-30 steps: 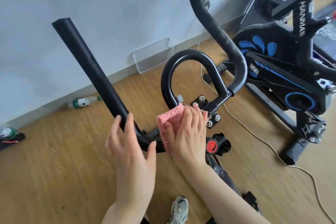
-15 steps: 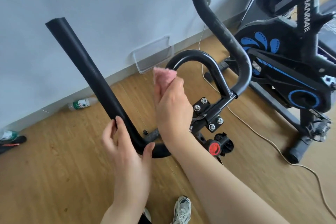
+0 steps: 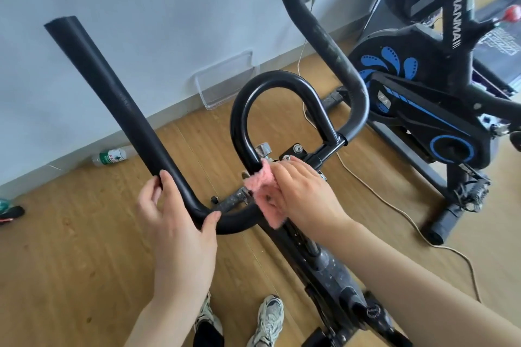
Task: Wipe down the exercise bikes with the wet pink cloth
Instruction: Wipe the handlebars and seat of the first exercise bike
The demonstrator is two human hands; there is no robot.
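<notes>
The black handlebar of the near exercise bike fills the middle of the view, with a curved inner loop rising at its centre. My left hand grips the lower bend of the left bar. My right hand holds the pink cloth against the base of the loop, by the bolted clamp. A second black and blue exercise bike stands at the right.
A grey wall runs along the back above the wooden floor. A plastic bottle lies by the skirting, and a clear tray leans on the wall. A cable snakes across the floor. My shoes show below.
My right hand has brought the cloth from the left upper side of the loop back down to its base near the clamp. My left hand has closed around the bar's bend.
</notes>
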